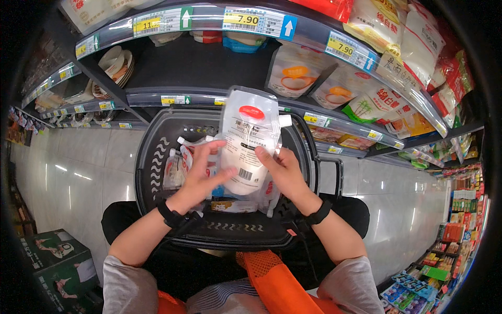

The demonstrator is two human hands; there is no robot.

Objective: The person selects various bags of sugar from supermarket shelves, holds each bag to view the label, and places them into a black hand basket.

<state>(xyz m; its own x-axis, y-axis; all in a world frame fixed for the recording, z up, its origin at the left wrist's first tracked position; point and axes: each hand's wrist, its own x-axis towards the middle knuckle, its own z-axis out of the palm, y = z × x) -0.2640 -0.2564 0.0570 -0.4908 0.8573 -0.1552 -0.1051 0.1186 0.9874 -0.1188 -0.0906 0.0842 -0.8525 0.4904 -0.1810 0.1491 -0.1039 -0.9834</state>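
Note:
A clear-and-white spouted pouch of sugar [248,131] with a red oval label is in my right hand [288,174], thumb across its front. Its white cap points right. My left hand [202,167] is beside the pouch's left edge, fingers spread, with the thumb overlapping the pouch's lower part; whether it touches is unclear. Below both hands is a black plastic shopping basket [157,125], between my knees. Several smaller capped pouches [174,170] lie inside at the left, and a brown-and-white packet [234,206] lies near its front. The held pouch and my hands hide part of the contents.
A store shelf [184,64] curves across ahead, with price tags and bagged sugar [296,70] at the right. Stacked bowls [115,66] stand at the left. The basket's handle [339,176] sticks out rightward. A dark printed carton [64,267] stands on the floor at lower left.

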